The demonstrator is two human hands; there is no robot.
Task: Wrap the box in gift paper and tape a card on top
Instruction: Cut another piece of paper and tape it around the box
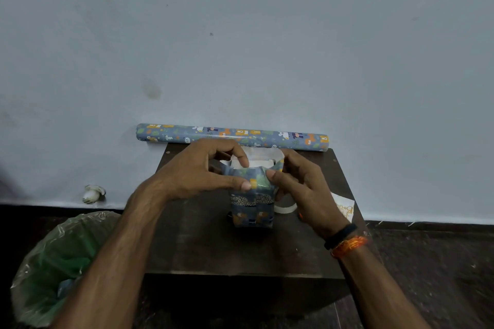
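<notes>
Both hands (251, 176) pinch gift paper (254, 181) around box on table (213, 248).

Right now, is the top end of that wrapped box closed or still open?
Still open. The paper flares up above the box's top, its white inside showing, while both hands pinch its edges.

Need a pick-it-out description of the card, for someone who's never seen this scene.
Start at the dark wooden table against the pale wall. At its right edge, just behind the right hand, lies the card. It is flat and white with gold lettering, unlike the white tape ring beside it.
</notes>
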